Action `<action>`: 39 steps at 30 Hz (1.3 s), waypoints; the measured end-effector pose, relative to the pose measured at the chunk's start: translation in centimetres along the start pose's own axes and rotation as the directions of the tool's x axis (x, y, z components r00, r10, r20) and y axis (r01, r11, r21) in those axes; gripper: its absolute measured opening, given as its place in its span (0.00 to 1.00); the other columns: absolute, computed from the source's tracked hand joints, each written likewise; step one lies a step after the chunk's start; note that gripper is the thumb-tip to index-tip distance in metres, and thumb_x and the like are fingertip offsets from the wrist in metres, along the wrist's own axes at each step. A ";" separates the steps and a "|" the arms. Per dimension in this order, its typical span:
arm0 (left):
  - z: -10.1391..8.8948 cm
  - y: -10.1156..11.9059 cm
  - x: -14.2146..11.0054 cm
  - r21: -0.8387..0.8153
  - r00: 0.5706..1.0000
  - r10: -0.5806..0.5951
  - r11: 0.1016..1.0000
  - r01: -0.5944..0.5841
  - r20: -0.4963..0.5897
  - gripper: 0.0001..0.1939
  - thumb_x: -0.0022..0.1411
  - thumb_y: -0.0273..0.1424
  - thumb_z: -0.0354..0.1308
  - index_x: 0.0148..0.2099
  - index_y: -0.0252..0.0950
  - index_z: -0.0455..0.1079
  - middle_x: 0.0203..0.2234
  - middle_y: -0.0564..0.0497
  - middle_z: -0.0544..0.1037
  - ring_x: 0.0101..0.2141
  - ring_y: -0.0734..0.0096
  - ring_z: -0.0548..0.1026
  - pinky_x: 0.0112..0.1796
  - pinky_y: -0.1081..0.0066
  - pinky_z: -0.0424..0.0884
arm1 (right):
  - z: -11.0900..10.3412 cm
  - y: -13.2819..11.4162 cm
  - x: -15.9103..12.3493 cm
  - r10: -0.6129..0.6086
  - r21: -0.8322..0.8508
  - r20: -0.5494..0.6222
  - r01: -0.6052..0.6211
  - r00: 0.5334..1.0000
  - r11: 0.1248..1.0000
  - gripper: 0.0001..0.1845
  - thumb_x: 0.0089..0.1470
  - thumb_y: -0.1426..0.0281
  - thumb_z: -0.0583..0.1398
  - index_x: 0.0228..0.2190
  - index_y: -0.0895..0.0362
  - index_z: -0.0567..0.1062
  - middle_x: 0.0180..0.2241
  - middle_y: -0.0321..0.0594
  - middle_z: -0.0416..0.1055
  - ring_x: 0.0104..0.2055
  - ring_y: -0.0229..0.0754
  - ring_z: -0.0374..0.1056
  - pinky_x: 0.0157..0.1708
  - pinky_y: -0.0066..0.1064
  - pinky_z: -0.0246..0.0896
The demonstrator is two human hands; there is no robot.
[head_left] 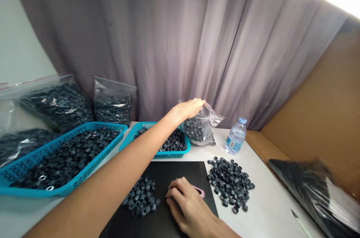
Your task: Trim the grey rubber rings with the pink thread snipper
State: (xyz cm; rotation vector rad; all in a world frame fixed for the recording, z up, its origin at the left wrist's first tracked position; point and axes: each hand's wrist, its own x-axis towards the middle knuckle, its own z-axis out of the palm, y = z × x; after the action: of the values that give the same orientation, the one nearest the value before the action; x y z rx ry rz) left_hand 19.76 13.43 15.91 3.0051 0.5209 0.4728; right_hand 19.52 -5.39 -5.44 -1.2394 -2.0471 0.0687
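Observation:
My left hand (191, 108) reaches out over a basket and is closed on the top of a clear zip bag (199, 131). Dark grey ring-shaped pieces fill the lower part of this bag. My right hand (189, 205) rests on a black mat (194, 168), its fingers loosely bent and slightly apart. A pink-handled tool (200, 192) lies partly hidden behind that hand; its kind cannot be made out. To the left of the right hand is a small pile of grey rings (143, 197), partly covered by my left forearm. A larger ring pile (231, 182) spreads to the right.
Two blue baskets of rings, a long left basket (94, 167) and a smaller middle basket (168, 154), stand on the white table (261, 193). Filled bags (112, 105) lean behind. A water bottle (235, 138), a pencil-like stick (300, 223) and a dark plastic package (306, 189) are right.

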 end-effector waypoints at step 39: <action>8.6 4.3 -26.2 -0.939 0.781 -0.610 0.176 0.297 0.132 0.13 0.64 0.41 0.59 0.43 0.38 0.78 0.36 0.48 0.81 0.35 0.66 0.76 0.37 0.71 0.69 | -1.3 -1.1 -1.7 0.181 0.287 -0.046 -0.161 0.982 0.944 0.04 0.66 0.70 0.54 0.36 0.54 0.66 0.36 0.41 0.68 0.39 0.42 0.68 0.40 0.34 0.66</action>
State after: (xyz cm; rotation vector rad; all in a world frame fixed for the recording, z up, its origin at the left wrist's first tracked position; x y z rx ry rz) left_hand 0.30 0.58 0.60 1.5011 0.7823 0.7839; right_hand 19.94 -7.74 -4.95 -1.2164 -1.7901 0.3799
